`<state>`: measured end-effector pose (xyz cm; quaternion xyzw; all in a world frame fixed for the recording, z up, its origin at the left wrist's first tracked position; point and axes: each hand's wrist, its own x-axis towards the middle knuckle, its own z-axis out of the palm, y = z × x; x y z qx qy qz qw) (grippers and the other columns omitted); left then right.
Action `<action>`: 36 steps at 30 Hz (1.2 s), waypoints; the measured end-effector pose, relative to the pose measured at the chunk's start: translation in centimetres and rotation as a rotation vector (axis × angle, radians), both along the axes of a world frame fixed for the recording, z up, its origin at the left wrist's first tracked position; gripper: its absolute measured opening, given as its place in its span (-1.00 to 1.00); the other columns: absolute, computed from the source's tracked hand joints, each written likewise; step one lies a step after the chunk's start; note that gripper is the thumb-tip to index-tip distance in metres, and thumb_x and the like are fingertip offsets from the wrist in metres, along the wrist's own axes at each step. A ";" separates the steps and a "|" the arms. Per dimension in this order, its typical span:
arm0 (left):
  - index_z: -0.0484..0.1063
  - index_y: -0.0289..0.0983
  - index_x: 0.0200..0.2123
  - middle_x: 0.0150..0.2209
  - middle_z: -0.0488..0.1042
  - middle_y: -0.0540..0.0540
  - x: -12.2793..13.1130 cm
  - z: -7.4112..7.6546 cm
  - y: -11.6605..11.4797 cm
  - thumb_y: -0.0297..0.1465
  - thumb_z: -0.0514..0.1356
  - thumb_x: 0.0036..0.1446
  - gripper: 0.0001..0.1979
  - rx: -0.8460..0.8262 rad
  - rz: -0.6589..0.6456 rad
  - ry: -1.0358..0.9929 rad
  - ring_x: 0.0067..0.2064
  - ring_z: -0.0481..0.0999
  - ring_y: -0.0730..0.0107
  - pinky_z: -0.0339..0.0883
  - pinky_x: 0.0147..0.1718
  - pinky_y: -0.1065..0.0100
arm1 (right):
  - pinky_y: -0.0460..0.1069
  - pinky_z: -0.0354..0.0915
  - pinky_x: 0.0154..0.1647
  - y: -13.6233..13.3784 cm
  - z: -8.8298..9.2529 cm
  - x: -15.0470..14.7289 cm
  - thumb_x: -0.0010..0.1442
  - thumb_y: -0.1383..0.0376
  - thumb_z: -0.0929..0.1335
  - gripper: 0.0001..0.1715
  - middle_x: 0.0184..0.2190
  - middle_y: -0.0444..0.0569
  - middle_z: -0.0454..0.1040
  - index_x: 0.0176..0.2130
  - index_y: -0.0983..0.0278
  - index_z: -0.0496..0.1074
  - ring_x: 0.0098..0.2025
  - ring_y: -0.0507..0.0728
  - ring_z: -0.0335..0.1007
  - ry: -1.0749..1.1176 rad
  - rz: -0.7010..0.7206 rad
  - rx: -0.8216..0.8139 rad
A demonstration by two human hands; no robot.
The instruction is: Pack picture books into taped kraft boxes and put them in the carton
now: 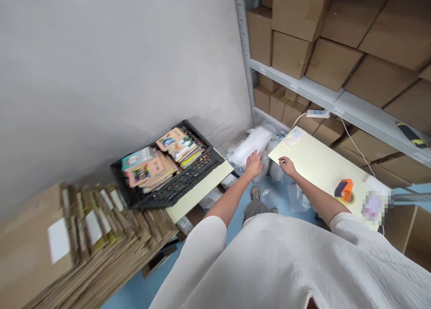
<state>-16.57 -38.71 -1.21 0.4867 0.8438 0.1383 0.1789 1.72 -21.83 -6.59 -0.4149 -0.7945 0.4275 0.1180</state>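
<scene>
My left hand [253,163] reaches forward with fingers stretched out, touching a heap of clear plastic bags [251,144] on the floor between two tables. My right hand [286,164] hovers at the near corner of the pale yellow table [319,165], its fingers curled; whether they pinch anything is unclear. A small clear packet [292,137] lies at that table's far corner.
A black crate [188,179] of colourful booklets sits on the left table. Flattened cardboard mailers [84,237] pile up at the left. An orange tape dispenser [345,190] lies on the right table. Metal shelves [336,98] hold cardboard boxes and a white power strip [317,113].
</scene>
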 end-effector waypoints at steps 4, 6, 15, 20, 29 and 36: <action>0.15 -0.26 0.57 0.65 0.03 -0.33 -0.2 1.4 -6.3 -0.44 0.13 0.40 -0.29 -0.007 0.116 0.021 0.63 0.10 -0.03 0.01 0.58 -0.02 | 0.16 0.47 0.22 -3.5 0.9 -3.5 0.25 0.29 0.33 -0.78 -0.04 0.05 0.65 -0.14 0.20 0.55 -0.04 0.21 0.58 0.036 0.136 0.025; 0.15 -0.26 0.58 0.65 0.03 -0.33 -0.4 2.0 -9.4 -0.44 0.13 0.40 -0.29 -0.002 0.183 0.031 0.63 0.09 -0.04 0.01 0.57 -0.03 | 0.17 0.46 0.24 -5.4 1.5 -5.4 0.25 0.29 0.33 -0.76 -0.03 0.07 0.65 -0.12 0.21 0.56 -0.04 0.22 0.57 0.064 0.210 0.035; 0.20 -0.24 0.57 0.65 0.05 -0.26 -2.7 5.6 -25.5 -0.43 0.08 0.43 -0.33 0.135 0.440 0.139 0.63 0.09 -0.01 0.02 0.58 -0.04 | 0.17 0.48 0.20 -19.7 4.5 -15.9 0.26 0.26 0.31 -0.72 0.01 0.09 0.62 -0.09 0.21 0.56 -0.06 0.22 0.57 0.251 0.549 0.061; 0.21 -0.24 0.56 0.64 0.10 -0.23 -4.3 8.2 -38.0 -0.42 0.05 0.45 -0.35 0.217 0.561 0.235 0.62 0.10 0.03 0.02 0.59 -0.06 | 0.17 0.48 0.20 -32.2 6.8 -21.4 0.29 0.28 0.32 -0.72 0.02 0.09 0.60 -0.06 0.19 0.55 0.00 0.23 0.56 0.372 0.753 0.082; 0.36 -0.21 0.48 0.45 0.38 -0.26 -4.8 10.5 -59.3 -0.46 0.02 0.45 -0.42 0.258 0.687 0.378 0.49 0.30 0.01 0.16 0.52 -0.01 | 0.18 0.44 0.28 -54.2 11.2 -26.8 0.34 0.28 0.33 -0.65 0.15 0.14 0.50 0.08 0.20 0.53 0.18 0.26 0.48 0.575 1.069 0.200; 0.39 -0.24 0.44 0.46 0.38 -0.28 -6.1 11.4 -68.2 -0.50 0.08 0.37 -0.40 0.232 0.825 0.455 0.49 0.30 -0.03 0.13 0.53 -0.04 | 0.34 0.26 0.42 -62.0 14.0 -28.1 0.34 0.18 0.42 -0.46 0.39 0.25 0.37 0.26 0.22 0.49 0.39 0.45 0.29 0.517 1.166 0.484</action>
